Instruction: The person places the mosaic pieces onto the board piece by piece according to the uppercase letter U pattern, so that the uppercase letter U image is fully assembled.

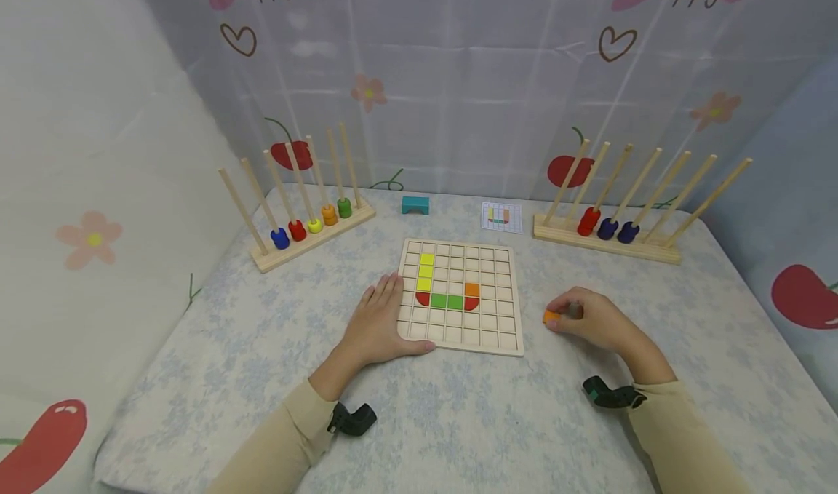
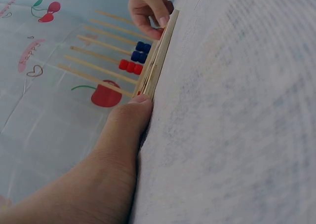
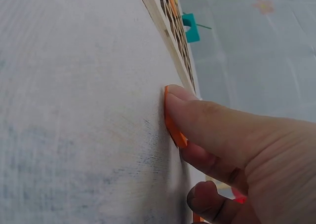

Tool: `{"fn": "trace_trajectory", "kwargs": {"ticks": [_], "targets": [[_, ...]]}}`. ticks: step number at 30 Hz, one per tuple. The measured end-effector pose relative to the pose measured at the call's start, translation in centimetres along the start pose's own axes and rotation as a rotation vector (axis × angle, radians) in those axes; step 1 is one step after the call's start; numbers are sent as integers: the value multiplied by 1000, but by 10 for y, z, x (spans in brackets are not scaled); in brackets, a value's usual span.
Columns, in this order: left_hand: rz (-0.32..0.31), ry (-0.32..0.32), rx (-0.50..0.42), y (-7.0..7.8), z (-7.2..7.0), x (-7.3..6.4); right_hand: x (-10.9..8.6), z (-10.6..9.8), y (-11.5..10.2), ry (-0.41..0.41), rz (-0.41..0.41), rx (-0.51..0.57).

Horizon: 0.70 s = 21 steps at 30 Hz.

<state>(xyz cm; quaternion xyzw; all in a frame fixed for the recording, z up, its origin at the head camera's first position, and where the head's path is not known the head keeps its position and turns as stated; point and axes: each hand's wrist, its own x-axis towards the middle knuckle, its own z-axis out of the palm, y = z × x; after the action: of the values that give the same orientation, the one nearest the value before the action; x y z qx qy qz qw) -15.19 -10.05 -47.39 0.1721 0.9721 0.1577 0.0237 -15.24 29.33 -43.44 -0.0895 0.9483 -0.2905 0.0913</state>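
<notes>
A square wooden grid board (image 1: 500,337) lies on the table. Three yellow tiles (image 1: 425,271) in its cells run down to a red rounded tile (image 1: 423,300), then green tiles (image 1: 447,302), a second red one and an orange tile (image 1: 472,290). My left hand (image 1: 373,327) rests at the board's left side, fingers extended, thumb along the front edge. To the right of the board, my right hand (image 1: 592,319) pinches a thin orange tile (image 3: 173,128) between thumb and finger, close over the tablecloth. Another bit of orange (image 3: 196,218) shows beneath its curled fingers.
Behind the board lie a teal arch block (image 1: 415,205) and a pattern card (image 1: 502,217) showing a similar coloured figure. Wooden peg stands with coloured beads flank them, one at back left (image 1: 314,241) and one at back right (image 1: 605,247). A printed curtain (image 1: 452,94) hangs behind.
</notes>
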Motion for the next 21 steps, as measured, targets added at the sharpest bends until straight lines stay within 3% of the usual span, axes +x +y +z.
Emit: {"fn": "trace_trajectory", "kwargs": {"ticks": [5,12,21], "targets": [[-3,-6,7,0,0,0,3,3,2,-20,0,28],[-1,-1,8,0,0,0,9,2,-1,-7,-62,67],[-1,-4,-2,1,-1,-1,35,8,-24,10,-76,110]]}}
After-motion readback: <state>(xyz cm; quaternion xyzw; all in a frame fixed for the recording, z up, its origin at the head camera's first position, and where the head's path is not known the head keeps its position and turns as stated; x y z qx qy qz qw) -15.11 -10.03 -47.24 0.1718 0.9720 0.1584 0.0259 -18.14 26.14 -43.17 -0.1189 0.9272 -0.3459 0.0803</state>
